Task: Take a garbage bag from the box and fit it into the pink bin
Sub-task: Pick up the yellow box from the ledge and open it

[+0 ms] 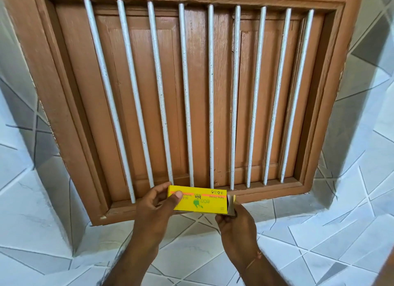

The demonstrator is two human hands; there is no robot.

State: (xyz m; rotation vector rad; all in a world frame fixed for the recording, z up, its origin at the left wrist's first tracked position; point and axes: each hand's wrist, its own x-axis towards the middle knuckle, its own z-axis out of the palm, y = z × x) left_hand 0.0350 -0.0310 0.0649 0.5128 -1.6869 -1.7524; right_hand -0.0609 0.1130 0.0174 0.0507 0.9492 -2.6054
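Head view: left hand [155,202] grips the yellow box [200,200]. Right hand [234,217] pinches its open end flap.

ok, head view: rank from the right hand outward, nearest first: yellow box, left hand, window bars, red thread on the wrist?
1. Yellow box: touching the right hand, whose fingers are at its opened right end.
2. Red thread: on that same arm, just below the hand.
3. Left hand: holds the box's far, left end.
4. Window bars: above, behind the box.
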